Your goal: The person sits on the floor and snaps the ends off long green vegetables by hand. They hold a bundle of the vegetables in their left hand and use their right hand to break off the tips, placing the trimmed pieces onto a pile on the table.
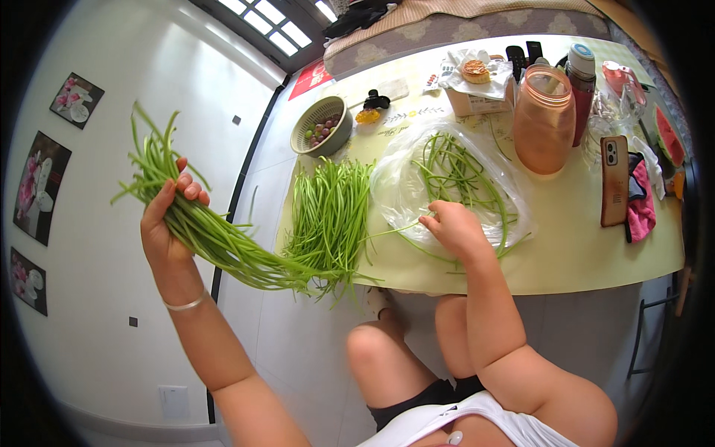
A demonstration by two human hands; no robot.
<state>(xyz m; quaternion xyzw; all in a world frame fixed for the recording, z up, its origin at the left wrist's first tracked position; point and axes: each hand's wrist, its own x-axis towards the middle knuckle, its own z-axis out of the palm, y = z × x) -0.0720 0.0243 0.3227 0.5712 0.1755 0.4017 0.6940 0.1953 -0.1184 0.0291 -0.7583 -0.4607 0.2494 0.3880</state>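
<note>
My left hand (170, 227), raised off the table's left edge, is wrapped round a thick bunch of long green stems (231, 252). The bunch's far ends droop onto the table's front left edge. Beside them lies a dense pile of similar stems (331, 212). Over the front of a clear plastic bag (391, 175), my right hand (456, 227) is closed, thumb and finger pinched on a thin green stem (392, 231) that reaches left toward the pile. More loose stems (465, 179) lie in and across the open bag.
Behind the pile stands a colander (339, 134) of grapes. Toward the back right are a pastry (475, 71) on a box, an orange jug (544, 123) and a flask (581, 89). A phone (614, 182), pink cloth (639, 212) and watermelon piece (668, 138) sit at the right.
</note>
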